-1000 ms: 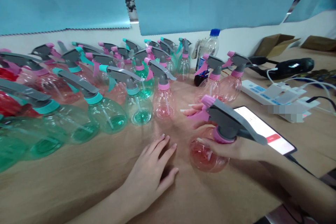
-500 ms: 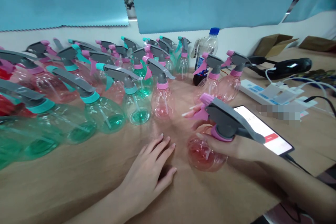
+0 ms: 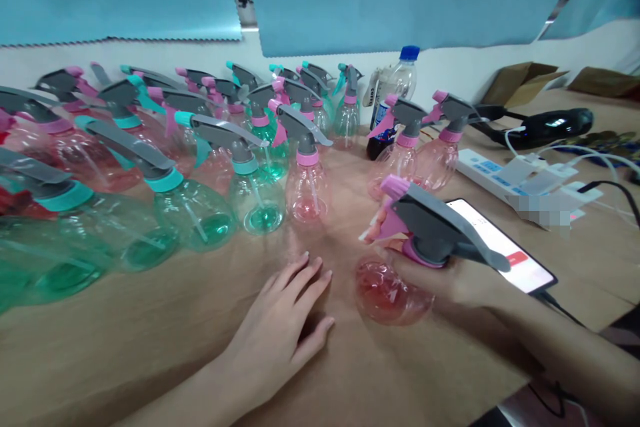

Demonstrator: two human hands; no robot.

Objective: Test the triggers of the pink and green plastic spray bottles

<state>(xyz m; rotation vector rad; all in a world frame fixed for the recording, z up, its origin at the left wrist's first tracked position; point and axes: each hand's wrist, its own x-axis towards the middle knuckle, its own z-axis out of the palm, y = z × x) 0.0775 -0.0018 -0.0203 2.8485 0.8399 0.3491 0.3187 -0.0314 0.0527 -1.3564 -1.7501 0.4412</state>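
Note:
My right hand [image 3: 425,273] is closed around the neck of a pink spray bottle [image 3: 385,293], which stands near the table's front with a grey-and-pink trigger head. Its fingertips show beside the pink trigger. To the left, my left hand [image 3: 285,320] lies flat on the brown tabletop [image 3: 165,353], fingers spread, holding nothing. Beyond it stand a clear pink spray bottle [image 3: 307,190] and a green-tinted spray bottle [image 3: 261,203]. Two more pink spray bottles [image 3: 400,163] are behind the held one.
Several green and pink spray bottles [image 3: 195,213] crowd the left and back. On the right lie a lit phone [image 3: 530,267], a white power strip [image 3: 490,170] with cables, and a black device [image 3: 555,128]. A blue-capped drink bottle [image 3: 403,83] and an open cardboard box [image 3: 520,87] stand behind.
My right hand's fingers have shifted slightly closer to the trigger of the held spray bottle. The left hand stays flat in place. The view has moved a little.

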